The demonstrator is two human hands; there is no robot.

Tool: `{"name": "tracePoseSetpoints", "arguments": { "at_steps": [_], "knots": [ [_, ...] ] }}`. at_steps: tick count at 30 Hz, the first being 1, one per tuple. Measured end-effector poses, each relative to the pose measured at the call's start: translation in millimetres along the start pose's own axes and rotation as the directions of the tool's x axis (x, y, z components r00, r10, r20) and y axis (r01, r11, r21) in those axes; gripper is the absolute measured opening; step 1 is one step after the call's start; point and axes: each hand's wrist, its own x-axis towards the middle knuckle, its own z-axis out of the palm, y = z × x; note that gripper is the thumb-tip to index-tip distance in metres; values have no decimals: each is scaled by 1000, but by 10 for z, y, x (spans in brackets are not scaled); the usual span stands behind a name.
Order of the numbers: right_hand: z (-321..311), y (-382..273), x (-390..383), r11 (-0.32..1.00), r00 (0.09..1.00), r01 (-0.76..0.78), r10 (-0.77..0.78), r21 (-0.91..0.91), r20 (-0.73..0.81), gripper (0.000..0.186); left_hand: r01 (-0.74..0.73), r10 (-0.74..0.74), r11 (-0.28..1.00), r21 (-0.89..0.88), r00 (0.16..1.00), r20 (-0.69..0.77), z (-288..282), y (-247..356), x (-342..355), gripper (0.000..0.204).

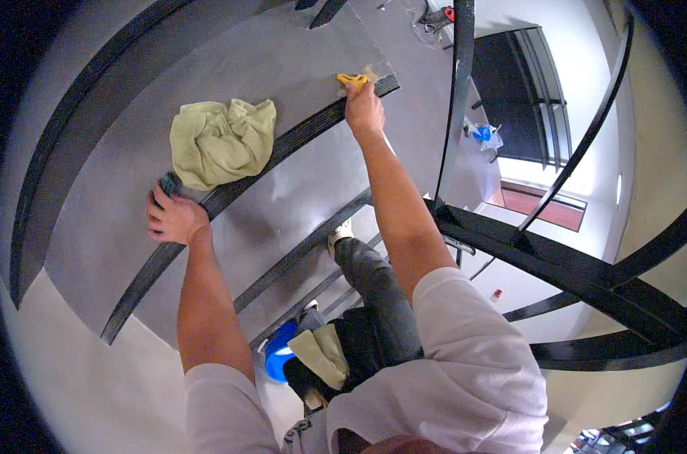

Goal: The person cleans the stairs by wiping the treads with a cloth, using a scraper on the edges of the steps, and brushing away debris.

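On a grey stair step [313, 45] lies a crumpled pale green cloth [222, 142], between my two hands. My left hand [175, 218] is closed around a dark green scouring pad [168, 183] at the step's black ribbed edge strip [298, 138]; the fingers cover most of the pad. Near the right end of that strip, my right hand [365, 112] grips a small brush [351, 79] with a yellow handle. Its pale bristles point away from me, close to the step's surface.
Black metal railing bars [563, 253] run along my right side. Lower steps lead down to my shoe [339, 237]. A blue bucket [278, 354] stands below, next to another pale cloth [321, 356] hanging at my waist. A white wall [79, 356] borders the left.
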Motion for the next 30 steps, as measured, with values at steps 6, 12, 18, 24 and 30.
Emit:
{"name": "tracePoseSetpoints", "arguments": {
  "at_steps": [6, 12, 18, 24, 30],
  "knots": [
    [-30, -28, 34, 999, 999, -38, 38, 1, -19, 50, -5, 4, 1000, 19, 1000, 23, 16, -24, 9, 37],
    [-126, -41, 27, 999, 998, 8, -5, -52, 57, 51, -10, 11, 1000, -26, 1000, 7, 22, -34, 1, 38],
    [-43, -17, 116, 999, 1000, -16, 17, -36, 7, 52, -30, 30, 1000, -4, 1000, 7, 6, -33, -32, 38],
    [-123, -60, 147, 999, 999, 0, 2, -37, 44, 53, -25, 25, 1000, -11, 1000, 4, 41, -46, -17, 37],
    [-76, 5, 125, 995, 1000, -14, 16, -102, 14, 51, -20, 21, 999, -48, 1000, 16, -29, -18, -15, 38]
  ]
}}
